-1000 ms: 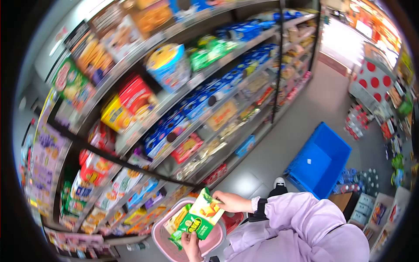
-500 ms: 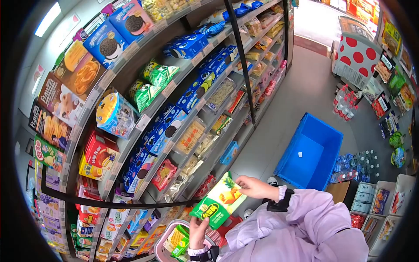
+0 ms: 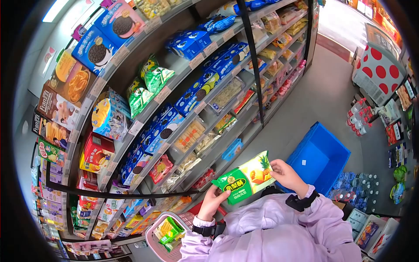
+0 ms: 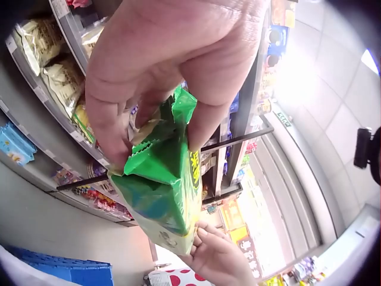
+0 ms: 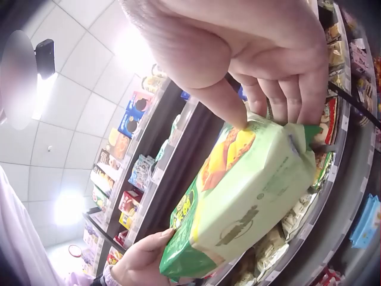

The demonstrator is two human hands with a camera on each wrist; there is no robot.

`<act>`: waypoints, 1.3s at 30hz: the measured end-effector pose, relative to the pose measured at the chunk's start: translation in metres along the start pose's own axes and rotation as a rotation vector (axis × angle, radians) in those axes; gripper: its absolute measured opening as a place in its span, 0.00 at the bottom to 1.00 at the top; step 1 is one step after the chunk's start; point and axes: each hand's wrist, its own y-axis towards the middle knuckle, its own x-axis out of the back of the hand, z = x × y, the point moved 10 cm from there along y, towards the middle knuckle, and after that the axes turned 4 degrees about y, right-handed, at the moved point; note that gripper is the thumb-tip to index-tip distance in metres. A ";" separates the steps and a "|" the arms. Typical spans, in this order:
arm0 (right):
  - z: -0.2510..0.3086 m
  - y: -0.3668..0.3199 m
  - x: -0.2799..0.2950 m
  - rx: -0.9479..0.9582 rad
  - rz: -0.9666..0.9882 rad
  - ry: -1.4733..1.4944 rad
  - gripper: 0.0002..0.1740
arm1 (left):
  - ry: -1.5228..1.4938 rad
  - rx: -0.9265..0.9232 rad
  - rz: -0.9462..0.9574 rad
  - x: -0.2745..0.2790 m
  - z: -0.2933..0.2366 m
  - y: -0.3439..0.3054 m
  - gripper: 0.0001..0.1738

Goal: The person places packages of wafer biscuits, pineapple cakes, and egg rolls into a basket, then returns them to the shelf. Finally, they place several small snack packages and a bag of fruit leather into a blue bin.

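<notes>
A green and pale yellow snack packet (image 3: pixel 245 178) with pineapple pictures is held between both hands in front of the body, its printed face toward the head camera. The left hand (image 3: pixel 212 202) pinches the green end, thumb on the front. At the pale end, the right hand (image 3: pixel 289 176) grips with thumb and fingers. In the left wrist view the left hand (image 4: pixel 169 65) pinches the crimped green seal of the packet (image 4: pixel 161 190). The right wrist view shows the right hand (image 5: pixel 256 65) holding the packet's upper end (image 5: pixel 244 185).
A pink basket (image 3: pixel 150 231) with another green packet (image 3: pixel 169 230) stands at the lower left. Shelves (image 3: pixel 192 65) of boxed and bagged snacks run along the left. A blue crate (image 3: pixel 321 153) lies on the floor at right, near bottled drinks (image 3: pixel 358 190) and a red-dotted freezer (image 3: pixel 379 72).
The packet has been raised away from above the pink basket, moved right and turned flatter. Both hands have kept hold of it and moved with it.
</notes>
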 end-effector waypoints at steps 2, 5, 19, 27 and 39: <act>0.006 -0.002 0.017 0.018 -0.025 0.020 0.15 | 0.031 0.004 0.025 -0.016 -0.004 0.013 0.23; 0.008 -0.006 0.039 0.021 -0.055 0.030 0.16 | 0.064 0.039 0.048 -0.039 -0.008 0.029 0.23; -0.025 0.001 0.098 -0.109 -0.193 -0.216 0.19 | 0.149 0.123 0.063 -0.077 0.021 0.102 0.19; -0.053 0.044 0.127 -0.120 -0.344 -0.324 0.20 | 0.218 0.218 0.093 -0.072 0.056 0.173 0.18; -0.121 0.164 0.165 -0.045 -0.523 -0.570 0.20 | 0.075 0.428 0.008 -0.041 0.146 0.302 0.19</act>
